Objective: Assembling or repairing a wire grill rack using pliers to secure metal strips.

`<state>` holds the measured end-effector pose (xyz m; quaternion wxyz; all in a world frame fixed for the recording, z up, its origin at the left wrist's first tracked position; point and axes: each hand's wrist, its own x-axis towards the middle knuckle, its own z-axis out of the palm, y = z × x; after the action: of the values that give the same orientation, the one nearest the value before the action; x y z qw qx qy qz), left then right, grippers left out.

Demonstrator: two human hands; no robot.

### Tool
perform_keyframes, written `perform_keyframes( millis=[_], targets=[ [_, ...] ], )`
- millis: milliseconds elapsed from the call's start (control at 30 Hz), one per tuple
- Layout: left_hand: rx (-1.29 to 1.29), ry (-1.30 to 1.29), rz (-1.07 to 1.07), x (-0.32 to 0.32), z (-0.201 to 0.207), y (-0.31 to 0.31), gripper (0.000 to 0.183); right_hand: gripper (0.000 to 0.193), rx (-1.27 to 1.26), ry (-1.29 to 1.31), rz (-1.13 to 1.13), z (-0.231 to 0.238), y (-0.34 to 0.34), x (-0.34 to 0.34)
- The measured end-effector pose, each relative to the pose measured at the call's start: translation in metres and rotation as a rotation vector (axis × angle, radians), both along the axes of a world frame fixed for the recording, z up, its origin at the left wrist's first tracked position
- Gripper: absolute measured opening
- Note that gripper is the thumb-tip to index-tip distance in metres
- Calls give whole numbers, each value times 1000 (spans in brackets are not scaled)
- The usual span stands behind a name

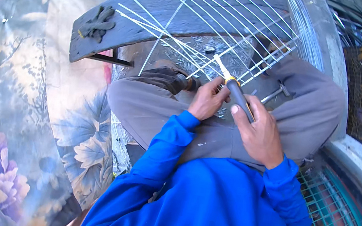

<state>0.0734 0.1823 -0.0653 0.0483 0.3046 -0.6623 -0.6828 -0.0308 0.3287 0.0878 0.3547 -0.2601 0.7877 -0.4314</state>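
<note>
A grid of thin pale metal wires (218, 10) stretches from the dark wooden bench towards me, with long parallel strands and a few cross strands. My left hand (210, 99) is closed at the grid's near corner, fingertips pinched on a wire end. My right hand (261, 131) wraps round the dark grey handle of a hand tool (238, 94) with yellow trim and a pale, narrow metal head. The head points up and away, overlapping the near wires. Whether it is a screwdriver or pliers, I cannot tell.
A dark glove (97, 23) lies on the left end of the bench (123, 30). A hammer (275, 94) is beside my right leg. Cut wire bits (192, 49) litter the ground. Long wires (308, 34) are bundled far right; green mesh (332, 217) stands lower right. Flowered cloth (26, 85) hangs left.
</note>
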Motion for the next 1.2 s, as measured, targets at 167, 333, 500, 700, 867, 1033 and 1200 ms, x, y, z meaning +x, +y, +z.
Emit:
perform_keyframes(
  millis=[167, 333, 500, 700, 867, 1033, 1200],
  targets=[
    [56, 199, 58, 17, -80, 1, 20, 39, 19, -16, 169, -26, -51, 5],
    [-307, 30, -87, 8, -24, -2, 20, 43, 117, -50, 150, -27, -53, 2],
    [-216, -99, -36, 0, 8, -5, 25, 40, 118, -19, 182, -37, -52, -8],
    [-297, -31, -65, 5, -18, -1, 28, 41, 128, 29, 183, -33, -53, -3],
    [-143, -19, -10, 0, 8, -2, 31, 42, 119, 27, 149, -41, -50, -1],
    [-304, -13, -59, 2, 10, -3, 24, 41, 108, -41, 98, -36, -52, 1],
    [-224, -48, -60, 2, 10, -5, 21, 40, 64, -12, 105, -43, -52, 0]
  ],
)
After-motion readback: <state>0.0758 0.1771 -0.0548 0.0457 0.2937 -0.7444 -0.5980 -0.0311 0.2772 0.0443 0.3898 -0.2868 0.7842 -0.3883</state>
